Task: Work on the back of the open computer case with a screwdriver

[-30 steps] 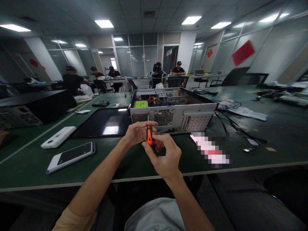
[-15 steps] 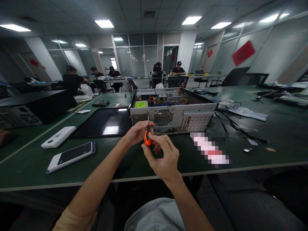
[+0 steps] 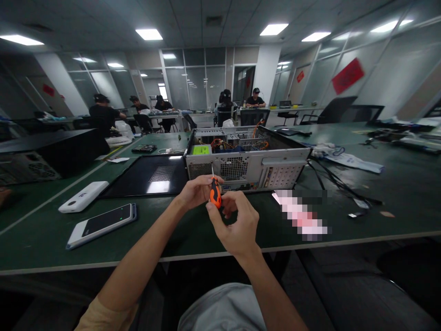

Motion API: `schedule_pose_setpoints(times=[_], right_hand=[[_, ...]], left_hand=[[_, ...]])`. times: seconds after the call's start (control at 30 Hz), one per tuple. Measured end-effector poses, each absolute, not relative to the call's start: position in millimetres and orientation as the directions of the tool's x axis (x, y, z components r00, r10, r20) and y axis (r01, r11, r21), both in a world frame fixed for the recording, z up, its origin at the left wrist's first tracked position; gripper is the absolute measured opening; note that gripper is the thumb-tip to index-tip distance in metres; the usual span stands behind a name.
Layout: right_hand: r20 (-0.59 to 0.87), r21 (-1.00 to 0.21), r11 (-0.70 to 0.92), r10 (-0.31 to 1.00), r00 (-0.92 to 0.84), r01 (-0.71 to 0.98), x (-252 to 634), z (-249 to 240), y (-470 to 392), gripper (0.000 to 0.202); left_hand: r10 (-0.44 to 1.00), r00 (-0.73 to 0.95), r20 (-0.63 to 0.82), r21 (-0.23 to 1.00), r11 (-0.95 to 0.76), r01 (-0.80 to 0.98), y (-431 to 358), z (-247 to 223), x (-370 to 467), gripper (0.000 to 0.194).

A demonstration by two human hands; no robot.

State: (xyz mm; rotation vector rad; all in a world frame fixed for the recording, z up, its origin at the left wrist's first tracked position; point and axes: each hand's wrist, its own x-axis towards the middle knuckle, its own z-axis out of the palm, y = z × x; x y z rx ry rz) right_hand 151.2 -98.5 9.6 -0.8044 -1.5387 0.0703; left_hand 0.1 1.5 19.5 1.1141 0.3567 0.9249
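An orange and black screwdriver (image 3: 215,193) points its thin metal shaft up and away from me, toward the rear panel of an open computer case (image 3: 248,168). My left hand (image 3: 197,191) is closed round the upper part of its handle, near the shaft. At the handle's lower end, my right hand (image 3: 239,220) has its thumb and fingers curled round the butt. The case lies on the green table, with wires and a bright green part (image 3: 201,150) showing inside. Whether the screwdriver's tip touches the panel is unclear.
A black side panel (image 3: 148,177) lies left of the case. Nearer are a white power bank (image 3: 83,196) and a phone-like device (image 3: 102,225). Black cables (image 3: 339,184) and a glove (image 3: 354,161) lie to the right. Several people sit at tables behind.
The screwdriver's handle has shifted slightly to the right and turned, showing more of its black grip. My right hand has moved a little to the right with it.
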Motion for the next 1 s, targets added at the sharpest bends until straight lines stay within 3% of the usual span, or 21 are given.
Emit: schedule_pose_setpoints(times=[0.1, 0.2, 0.37, 0.5, 0.8, 1.0], right_hand=[[0.897, -0.394, 0.82, 0.442, -0.021, 0.415, 154.6, 6.8, -96.3, 0.035], [0.927, -0.295, 0.859, 0.363, -0.092, 0.418, 156.2, 4.0, -93.2, 0.036], [0.941, -0.311, 0.846, 0.338, 0.013, 0.433, 154.9, 2.2, -90.6, 0.024], [0.92, -0.364, 0.809, 0.39, 0.042, 0.462, 153.8, 1.9, -91.8, 0.017], [0.85, -0.49, 0.738, 0.522, 0.068, 0.465, 152.3, 7.5, -95.4, 0.023], [0.935, -0.307, 0.849, 0.353, -0.031, 0.429, 157.4, 4.1, -93.3, 0.034]], left_hand=[[0.79, 0.581, 0.195, 0.876, 0.126, -0.465, 1.3, 19.0, -0.2, 0.023], [0.798, 0.566, 0.206, 0.876, 0.108, -0.471, 2.0, 17.4, -0.6, 0.025], [0.778, 0.596, 0.199, 0.87, 0.14, -0.472, 1.8, 16.9, -0.6, 0.028], [0.743, 0.64, 0.196, 0.855, 0.19, -0.483, 1.3, 18.7, -1.0, 0.033], [0.772, 0.609, 0.18, 0.858, 0.179, -0.481, 1.8, 17.4, 0.2, 0.026], [0.794, 0.578, 0.187, 0.869, 0.141, -0.474, 2.7, 12.6, 4.5, 0.027]])
